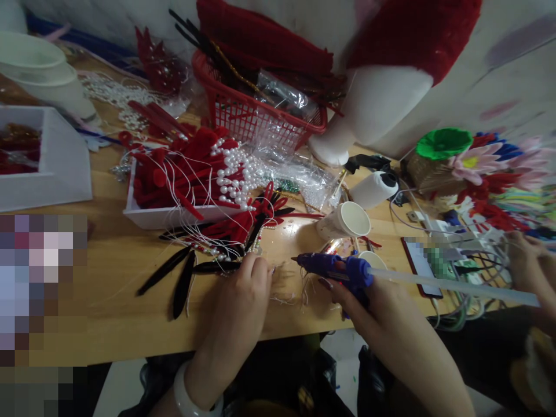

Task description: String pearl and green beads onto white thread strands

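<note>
My right hand point(384, 307) is wrapped round a blue hot glue gun point(332, 266), whose dark nozzle points left. A long translucent glue stick point(452, 285) juts out of its back toward the right. Just left of the nozzle, my left hand point(245, 292) is closed with its fingers pinched together; what they hold is hidden. Beside those fingers lie black leaf-shaped pieces point(183, 285), red looped stems point(243, 226) and strings of small beads point(217, 253). Thin loose threads point(284, 301) lie on the table between my two hands.
A white tray point(174, 217) holds red fuzzy pieces and pearl sprays. Behind it stand a red basket point(264, 116) and a white mannequin head point(382, 104). Paper cups point(355, 219), a thread spool point(369, 190), a phone point(419, 269) and cables are rightward. Another person's hand point(527, 260) is at far right.
</note>
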`<state>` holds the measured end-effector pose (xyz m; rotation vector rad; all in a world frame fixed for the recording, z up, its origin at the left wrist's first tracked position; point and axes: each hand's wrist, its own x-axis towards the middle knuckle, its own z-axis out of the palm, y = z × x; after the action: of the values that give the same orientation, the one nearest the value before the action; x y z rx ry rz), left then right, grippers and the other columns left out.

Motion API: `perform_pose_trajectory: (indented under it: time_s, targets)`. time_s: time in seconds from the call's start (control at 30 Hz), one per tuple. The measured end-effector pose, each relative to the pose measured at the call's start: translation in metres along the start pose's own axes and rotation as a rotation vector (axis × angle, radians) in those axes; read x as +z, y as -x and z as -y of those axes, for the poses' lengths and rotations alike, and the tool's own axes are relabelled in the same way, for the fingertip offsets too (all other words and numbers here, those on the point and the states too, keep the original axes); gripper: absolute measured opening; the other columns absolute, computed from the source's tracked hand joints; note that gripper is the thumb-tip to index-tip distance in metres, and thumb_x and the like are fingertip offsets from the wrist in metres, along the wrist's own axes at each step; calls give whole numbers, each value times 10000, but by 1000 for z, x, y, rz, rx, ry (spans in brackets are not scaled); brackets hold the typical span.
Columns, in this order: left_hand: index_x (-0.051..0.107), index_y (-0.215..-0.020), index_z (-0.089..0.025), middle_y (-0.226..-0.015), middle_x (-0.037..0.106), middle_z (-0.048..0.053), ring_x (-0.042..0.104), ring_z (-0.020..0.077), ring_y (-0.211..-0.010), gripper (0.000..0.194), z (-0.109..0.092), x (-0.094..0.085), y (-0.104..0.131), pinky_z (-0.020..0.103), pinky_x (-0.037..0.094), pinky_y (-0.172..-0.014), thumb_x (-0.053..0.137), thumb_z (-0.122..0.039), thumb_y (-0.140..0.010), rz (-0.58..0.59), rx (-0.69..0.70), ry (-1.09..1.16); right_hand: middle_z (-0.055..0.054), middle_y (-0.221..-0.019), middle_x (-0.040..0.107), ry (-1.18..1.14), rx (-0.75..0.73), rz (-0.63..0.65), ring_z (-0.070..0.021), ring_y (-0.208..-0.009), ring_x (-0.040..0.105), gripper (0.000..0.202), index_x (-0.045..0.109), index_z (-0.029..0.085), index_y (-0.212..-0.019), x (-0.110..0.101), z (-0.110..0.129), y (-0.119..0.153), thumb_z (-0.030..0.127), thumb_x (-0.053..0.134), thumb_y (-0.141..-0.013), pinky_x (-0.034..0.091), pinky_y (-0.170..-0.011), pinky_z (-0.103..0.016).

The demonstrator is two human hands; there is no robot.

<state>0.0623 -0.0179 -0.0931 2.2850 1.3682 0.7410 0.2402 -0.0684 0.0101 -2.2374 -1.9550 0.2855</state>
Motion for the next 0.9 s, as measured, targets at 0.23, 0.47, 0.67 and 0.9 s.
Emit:
perform_pose_trajectory:
  time_s: [0.23, 0.47, 0.67, 0.9]
  targets:
    - [568, -827, -185, -839, 673, 58, 676, 184, -650, 235, -1, -4, -3, 276, 497, -537, 447, -127, -1020, -94, 59, -38, -53, -565, 682, -96, 35, 7, -211, -492, 651, 379, 656, 216, -690, -18, -4, 9, 454, 525, -955, 481, -456, -280]
    - [534, -798, -222, -788, 650, 28, 665, 176, -597, 273, 0, -7, -3, 286, 462, -498, 398, -181, -1031, -110, 74, -24, -39, -673, 715, -524, 302, 53, -131, -430, 571, 423, 760, 198, -931, -48, -59, 67, 600, 633, -904, 491, -372, -221]
    - [534, -804, -240, -765, 635, 20, 683, 184, -612, 289, 9, -1, -4, 295, 518, -538, 386, -307, -1043, -131, 137, 4, -39, -522, 631, -501, 562, -321, -155, -480, 582, 529, 715, 189, -665, -45, -112, 73, 709, 683, -755, 476, -416, -232]
    - [565, -784, -246, -697, 616, -5, 679, 166, -596, 300, 17, 2, -4, 257, 545, -541, 423, -348, -1028, -155, 206, 42, -116, -802, 781, -448, 783, -528, -262, -668, 724, 504, 761, 141, -910, -7, -184, 46, 608, 687, -735, 564, -548, -326]
